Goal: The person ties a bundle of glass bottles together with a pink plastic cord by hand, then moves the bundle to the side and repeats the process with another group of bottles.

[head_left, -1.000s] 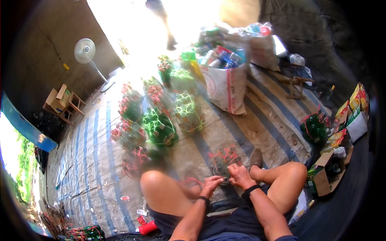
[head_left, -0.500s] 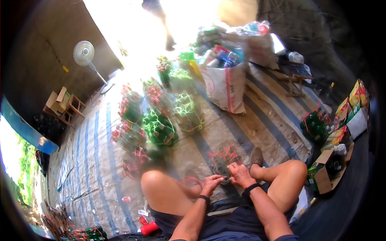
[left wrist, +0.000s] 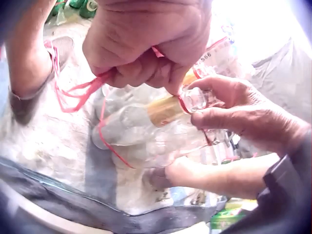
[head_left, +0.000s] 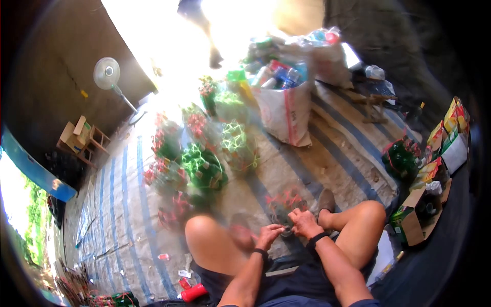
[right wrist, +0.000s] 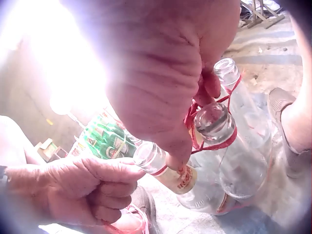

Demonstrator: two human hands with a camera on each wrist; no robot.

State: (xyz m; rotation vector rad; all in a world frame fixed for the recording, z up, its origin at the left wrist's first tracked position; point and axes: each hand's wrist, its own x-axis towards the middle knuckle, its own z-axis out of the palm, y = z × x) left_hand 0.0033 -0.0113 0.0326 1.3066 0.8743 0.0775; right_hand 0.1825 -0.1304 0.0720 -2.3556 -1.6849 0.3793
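Between the knees stands a bundle of clear glass bottles (head_left: pixel 285 200), their necks laced together with red plastic string (right wrist: pixel 229 141). My left hand (head_left: pixel 270 236) is at the near side of the bundle, its curled fingers gripping the string, with loose strands (left wrist: pixel 73 100) trailing from the fist. Its thumb and forefinger reach to the mouth of one bottle (right wrist: pixel 150 155) with a yellowish band. Opposite, my right hand (head_left: pixel 305 224) holds that bottle's neck between thumb and fingers, at the red loop below the lip. Its palm hides part of the string in the right wrist view.
Several tied bottle bundles (head_left: pixel 202 163) stand ahead on the striped sheet (head_left: pixel 327 158). Behind them is a white sack (head_left: pixel 286 115) of cans and bottles. Opened cartons (head_left: pixel 411 215) and green bottles (head_left: pixel 401 159) lie right; a red bottle (head_left: pixel 193 293) lies near the left thigh.
The head view has shifted slightly, and the left knee appears a little further right. Both hands remain at the same bottle neck with little visible movement. The figure in the doorway has shifted slightly.
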